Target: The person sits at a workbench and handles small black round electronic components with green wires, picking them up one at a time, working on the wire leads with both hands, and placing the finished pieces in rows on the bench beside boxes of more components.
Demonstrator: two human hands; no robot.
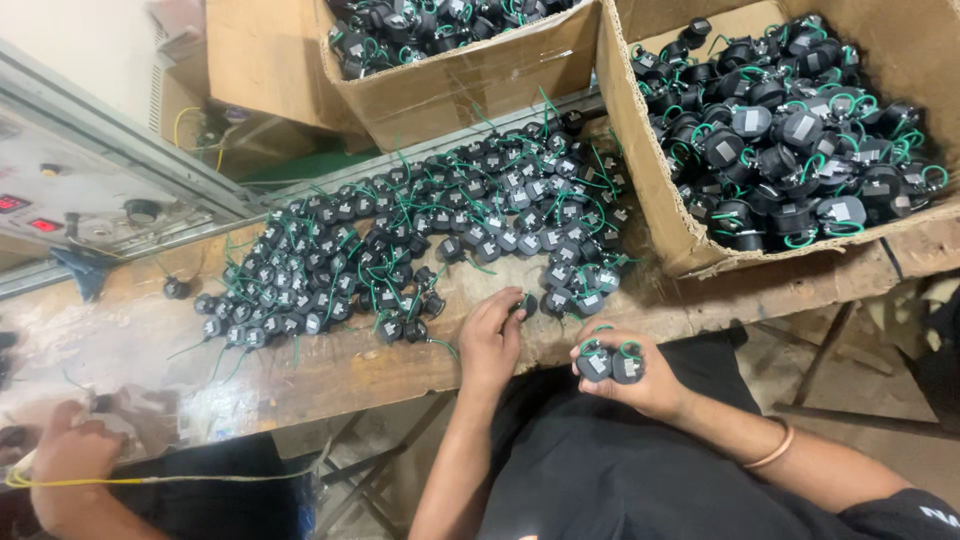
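Left hand [490, 335], mid-frame, pinches one black part [527, 303] on the bench [330, 375]; right hand [625, 372] cradles two black parts [610, 364]; forearms cut off below.

Matt black plastic parts [450, 235] with glossy green wire; rough, worn wooden bench [330, 370]; torn brown cardboard boxes [660, 190] at upper right; painted metal panel [90, 190] upper left.

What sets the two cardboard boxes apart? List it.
The right cardboard box shows nearly whole, its near wall bowed and torn; the left cardboard box is cut off by the top edge of the picture. The right one's round black parts with green wires lie fully exposed; the left one's parts show only partly. Both rest on the wooden bench and hold the same kind of parts.
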